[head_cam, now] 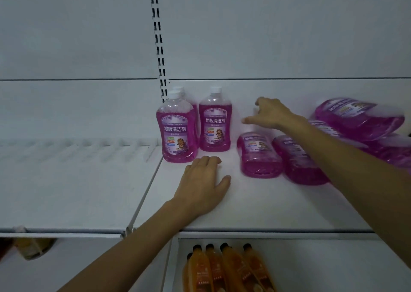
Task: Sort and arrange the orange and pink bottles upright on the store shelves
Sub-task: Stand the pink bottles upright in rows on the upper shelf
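Nothing gripped up on the white shelf (266, 202).
Left hand (204, 180) lies flat, fingers loose, just before the upright pink bottles (178, 133); right hand (269, 113) spreads wide above a toppled pink bottle (259, 156), clear plastic, purple label.

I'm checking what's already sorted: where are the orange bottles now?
The orange bottles sit at the bottom centre of the head view, on the lower shelf, below the left hand resting on the upper shelf.
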The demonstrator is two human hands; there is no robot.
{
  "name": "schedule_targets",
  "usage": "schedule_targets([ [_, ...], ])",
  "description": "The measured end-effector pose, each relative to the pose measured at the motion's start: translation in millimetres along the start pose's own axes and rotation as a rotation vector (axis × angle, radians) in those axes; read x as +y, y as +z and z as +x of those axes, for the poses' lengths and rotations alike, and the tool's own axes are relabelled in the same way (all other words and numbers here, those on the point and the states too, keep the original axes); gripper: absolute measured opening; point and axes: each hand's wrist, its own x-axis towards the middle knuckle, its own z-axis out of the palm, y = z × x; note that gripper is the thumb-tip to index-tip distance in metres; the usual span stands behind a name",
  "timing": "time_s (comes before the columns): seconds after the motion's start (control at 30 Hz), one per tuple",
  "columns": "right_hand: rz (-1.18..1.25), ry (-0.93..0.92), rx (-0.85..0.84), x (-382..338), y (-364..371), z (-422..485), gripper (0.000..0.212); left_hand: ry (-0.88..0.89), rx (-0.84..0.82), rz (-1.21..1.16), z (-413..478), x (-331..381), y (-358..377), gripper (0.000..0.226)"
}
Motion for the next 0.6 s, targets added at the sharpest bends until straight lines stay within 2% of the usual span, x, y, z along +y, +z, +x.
schedule_targets([
  [0.1, -0.129, 0.01, -0.178, 14, 12, -9, 0.069, -0.087, -0.038, -0.17, 19, 13, 7, 0.057],
  [0.17, -0.069, 0.028, -0.299, 20, 23, -8, 0.068, -0.148, -0.079, -0.283, 30, 21, 14, 0.06],
  [0.2, -0.03, 0.038, -0.344, 21, 25, -5, 0.068, -0.151, -0.103, -0.26, 33, 25, 19, 0.06],
  [0.3, 0.032, 0.037, -0.435, 20, 25, 4, 0.071, -0.06, -0.15, 0.02, 34, 28, 31, 0.059],
  [0.37, 0.06, 0.035, -0.443, 20, 28, 9, 0.072, -0.054, -0.174, 0.039, 35, 27, 33, 0.06],
  [0.6, 0.087, 0.042, -0.305, 11, 27, 2, 0.074, -0.081, -0.129, -0.2, 41, 18, 35, 0.046],
])
